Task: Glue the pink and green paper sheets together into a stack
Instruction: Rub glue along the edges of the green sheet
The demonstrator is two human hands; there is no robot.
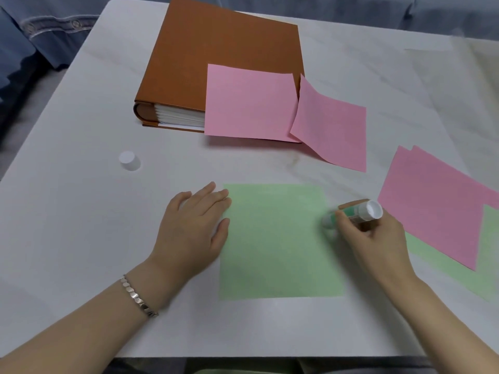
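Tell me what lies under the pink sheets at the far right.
A green sheet pokes out from under the pink sheets; whether more lie beneath is hidden.

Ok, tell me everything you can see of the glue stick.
The glue stick is a small white plastic tube with a green label. It is uncapped; a white cap, likely its own, stands far to its left. The right hand pinches it round the middle, tilted, white base end up and right, tip down at the right edge of the green sheet. The tip is blurred, so contact with the paper cannot be confirmed.
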